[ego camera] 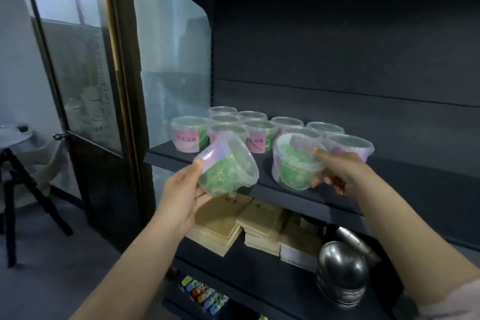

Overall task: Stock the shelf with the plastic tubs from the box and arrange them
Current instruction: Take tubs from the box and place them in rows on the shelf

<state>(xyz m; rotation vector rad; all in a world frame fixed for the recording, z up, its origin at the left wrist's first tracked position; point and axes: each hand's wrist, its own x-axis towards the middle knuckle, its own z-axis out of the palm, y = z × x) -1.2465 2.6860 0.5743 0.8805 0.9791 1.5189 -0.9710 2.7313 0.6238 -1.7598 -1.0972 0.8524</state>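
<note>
Several clear plastic tubs with green contents and pink labels stand in rows on the dark shelf. My left hand grips a tilted tub in front of the shelf's front edge, its lid turned up and away from me. My right hand holds another tub upright at the shelf's front, fingers curled round its right side. The box is not in view.
A clear side panel closes the shelf's left end. On the shelf below lie stacks of brown booklets and stacked metal bowls. A glass door and a black tripod stand at left.
</note>
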